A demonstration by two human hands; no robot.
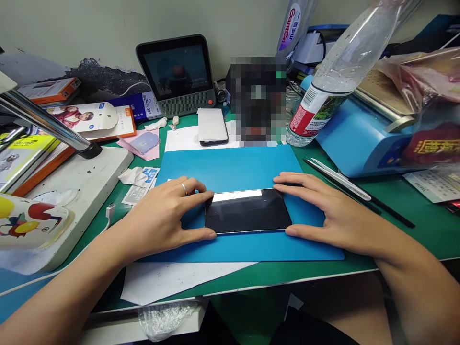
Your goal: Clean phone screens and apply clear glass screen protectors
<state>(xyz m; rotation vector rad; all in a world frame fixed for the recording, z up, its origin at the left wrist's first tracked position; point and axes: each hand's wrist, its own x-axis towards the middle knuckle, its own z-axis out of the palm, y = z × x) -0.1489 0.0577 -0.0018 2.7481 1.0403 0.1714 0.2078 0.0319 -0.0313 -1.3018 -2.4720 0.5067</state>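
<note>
A black smartphone [247,213] lies sideways, screen up, on a blue mat [230,167]. A white reflection runs along the upper edge of its screen. My left hand [172,213], with a ring on one finger, grips the phone's left end, its thumb at the near corner and its fingers at the far corner. The right end is held by my right hand [316,206], thumb on the near corner and fingertips on the far one. Beyond the mat sits another phone-sized device [213,126] with a white top.
A smart display [176,76] stands against the wall. To the right are a tilted water bottle [319,105], a blue box-like device [352,139] and several pens [341,182]. A white lamp base [89,182], books [28,158] and a white cable [109,213] occupy the left.
</note>
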